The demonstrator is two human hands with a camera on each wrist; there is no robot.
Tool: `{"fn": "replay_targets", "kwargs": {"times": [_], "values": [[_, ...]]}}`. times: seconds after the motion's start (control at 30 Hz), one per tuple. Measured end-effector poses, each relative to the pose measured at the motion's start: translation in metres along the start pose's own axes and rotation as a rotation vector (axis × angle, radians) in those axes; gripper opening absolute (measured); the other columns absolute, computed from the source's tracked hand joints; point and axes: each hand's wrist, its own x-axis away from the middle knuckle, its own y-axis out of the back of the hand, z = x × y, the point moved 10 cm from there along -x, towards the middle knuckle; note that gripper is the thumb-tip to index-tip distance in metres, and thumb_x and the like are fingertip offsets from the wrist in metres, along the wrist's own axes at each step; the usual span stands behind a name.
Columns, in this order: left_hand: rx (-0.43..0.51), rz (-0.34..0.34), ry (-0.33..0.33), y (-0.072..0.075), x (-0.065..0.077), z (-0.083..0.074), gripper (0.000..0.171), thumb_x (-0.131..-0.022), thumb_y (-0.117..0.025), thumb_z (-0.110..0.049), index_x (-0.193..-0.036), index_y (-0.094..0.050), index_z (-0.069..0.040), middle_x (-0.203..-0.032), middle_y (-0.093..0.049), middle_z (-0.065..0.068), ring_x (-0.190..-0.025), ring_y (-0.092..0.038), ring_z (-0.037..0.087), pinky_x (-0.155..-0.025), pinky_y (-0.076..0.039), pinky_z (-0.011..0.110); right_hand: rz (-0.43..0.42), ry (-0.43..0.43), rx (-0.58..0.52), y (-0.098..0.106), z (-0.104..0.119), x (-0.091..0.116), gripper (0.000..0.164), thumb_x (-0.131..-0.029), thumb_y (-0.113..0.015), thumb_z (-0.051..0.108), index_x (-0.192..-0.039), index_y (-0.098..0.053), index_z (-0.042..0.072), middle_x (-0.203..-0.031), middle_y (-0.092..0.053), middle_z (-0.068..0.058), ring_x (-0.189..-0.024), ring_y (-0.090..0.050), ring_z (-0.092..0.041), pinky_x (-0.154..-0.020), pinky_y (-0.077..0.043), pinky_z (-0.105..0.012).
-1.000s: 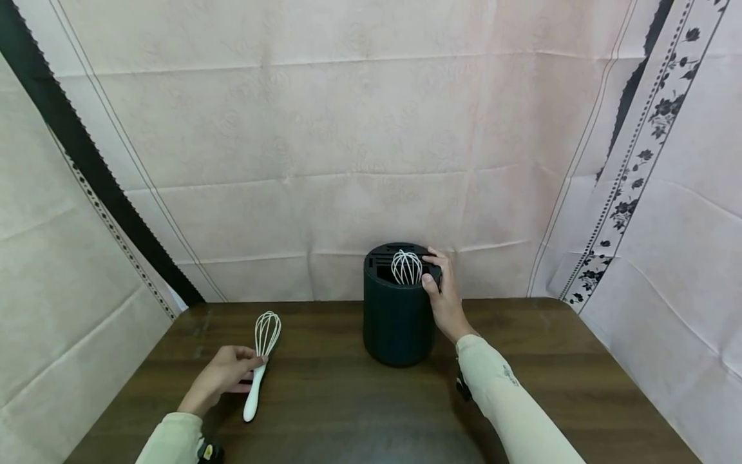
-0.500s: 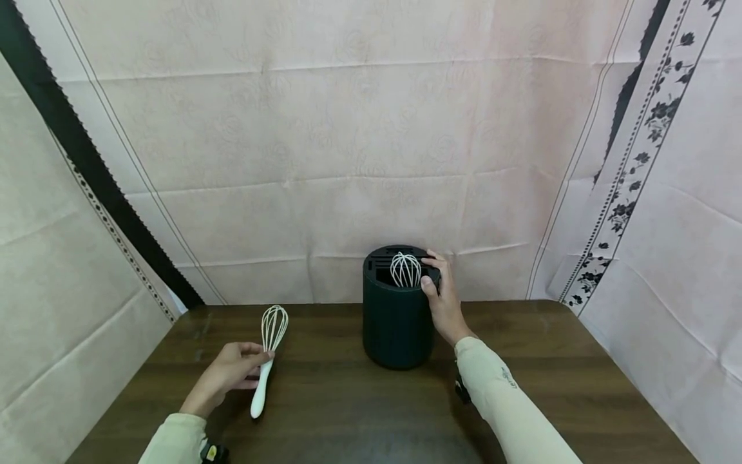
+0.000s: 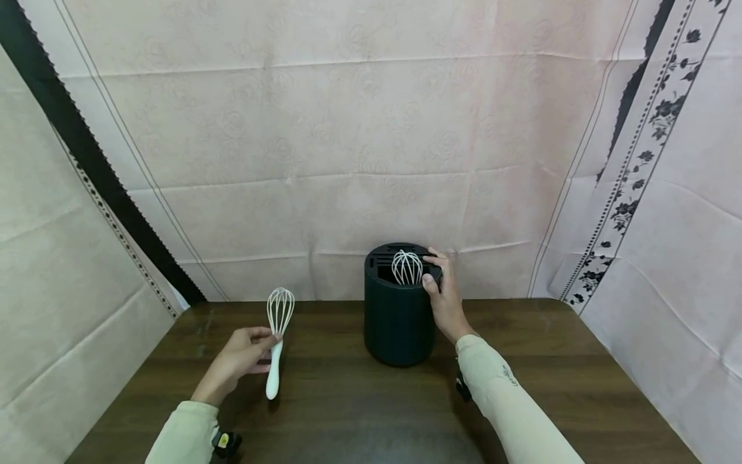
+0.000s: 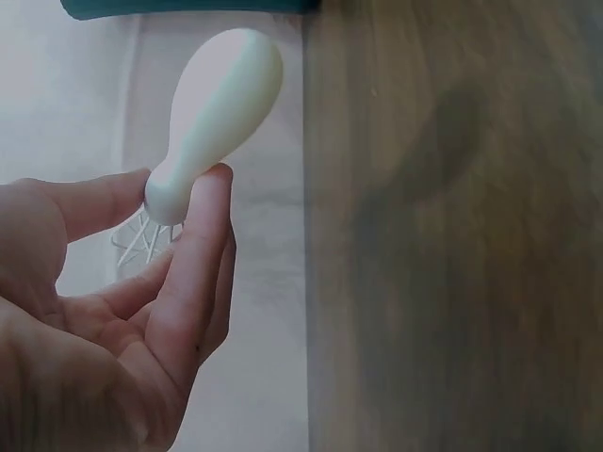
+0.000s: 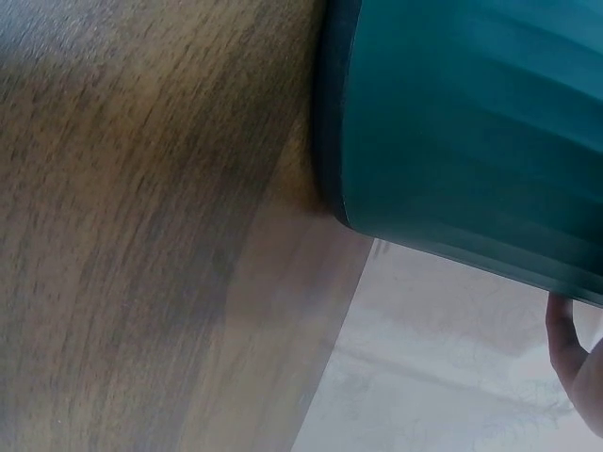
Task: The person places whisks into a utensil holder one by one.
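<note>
My left hand (image 3: 240,357) pinches a white whisk (image 3: 273,374) between thumb and fingers, just where the handle meets the wires. The whisk's wire head points up and away, and its handle hangs down. In the left wrist view the rounded handle (image 4: 231,94) stands above the fingertips, off the table. A dark green utensil holder (image 3: 399,328) with a slotted black top stands upright on the table. My right hand (image 3: 445,299) grips its rim on the right side. A second whisk (image 3: 407,267) stands in the holder, its white wires showing and its handle hidden inside.
The brown wooden table (image 3: 348,412) runs back to a pale cloth wall (image 3: 371,148). More cloth hangs at the left and right sides. The holder's base (image 5: 330,122) rests on the wood in the right wrist view.
My left hand has moved the whisk a little up, away from me and to the right. The right hand and the holder have stayed in place.
</note>
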Motion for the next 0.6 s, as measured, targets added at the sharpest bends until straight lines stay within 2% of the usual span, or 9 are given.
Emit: {"fn": "replay_targets", "kwargs": {"times": [0.33, 0.6], "values": [[0.077, 0.016, -0.070, -0.010, 0.005, -0.026, 0.051, -0.111, -0.057, -0.022, -0.146, -0.048, 0.014, -0.125, -0.066, 0.026, -0.104, -0.072, 0.028, -0.077, -0.065, 0.037, -0.001, -0.004, -0.002, 0.000, -0.001, 0.000, 0.046, -0.107, -0.049, 0.036, -0.148, -0.047, 0.015, -0.167, -0.033, 0.000, -0.153, -0.032, -0.027, -0.126, -0.019, -0.061], [0.106, 0.004, -0.097, -0.015, 0.008, -0.041, 0.048, -0.110, -0.059, -0.021, -0.144, -0.050, 0.012, -0.123, -0.068, 0.024, -0.099, -0.071, 0.024, -0.076, -0.065, 0.036, -0.011, 0.030, -0.017, 0.001, 0.002, -0.001, 0.046, -0.106, -0.050, 0.035, -0.147, -0.049, 0.014, -0.167, -0.034, -0.001, -0.152, -0.033, -0.026, -0.125, -0.022, -0.059]]}}
